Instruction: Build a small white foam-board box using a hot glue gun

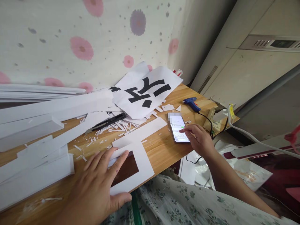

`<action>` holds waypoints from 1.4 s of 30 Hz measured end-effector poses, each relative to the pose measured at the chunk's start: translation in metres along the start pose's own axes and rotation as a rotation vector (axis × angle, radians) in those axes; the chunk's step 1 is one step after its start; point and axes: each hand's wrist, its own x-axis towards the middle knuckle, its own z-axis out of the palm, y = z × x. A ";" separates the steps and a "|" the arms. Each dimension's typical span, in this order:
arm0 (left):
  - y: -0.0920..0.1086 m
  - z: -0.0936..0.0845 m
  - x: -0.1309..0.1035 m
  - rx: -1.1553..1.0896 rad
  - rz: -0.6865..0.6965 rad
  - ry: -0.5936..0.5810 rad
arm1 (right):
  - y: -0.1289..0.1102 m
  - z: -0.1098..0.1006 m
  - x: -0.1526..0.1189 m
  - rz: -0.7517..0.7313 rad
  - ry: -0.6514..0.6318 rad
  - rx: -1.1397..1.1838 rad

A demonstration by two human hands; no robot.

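My left hand [100, 178] lies with its fingers spread on a white cut-out frame [146, 162] at the table's front edge. The frame has a square opening. Over to the right, my right hand [199, 137] touches the lit screen of a phone [177, 120] with a fingertip; its other fingers are loosely bent and hold nothing. The phone lies flat, showing a keyboard. A white strip [142, 131] lies between the frame and the phone. Behind it is a white sheet [159, 100] with black character shapes.
A black utility knife [107, 122] rests among white scraps [122, 126]. Long white boards [56, 106] cover the left side. A blue glue gun [192, 103] with a black cord lies at the back right, near a power strip [211, 117]. Bags lie below the table's right edge.
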 end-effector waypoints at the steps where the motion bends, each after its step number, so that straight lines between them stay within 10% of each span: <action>1: 0.000 0.000 0.000 0.001 0.000 0.004 | -0.001 0.001 0.002 -0.010 -0.010 0.012; 42: -0.001 -0.001 0.000 0.000 0.031 0.030 | 0.006 0.005 0.000 -0.131 0.065 0.057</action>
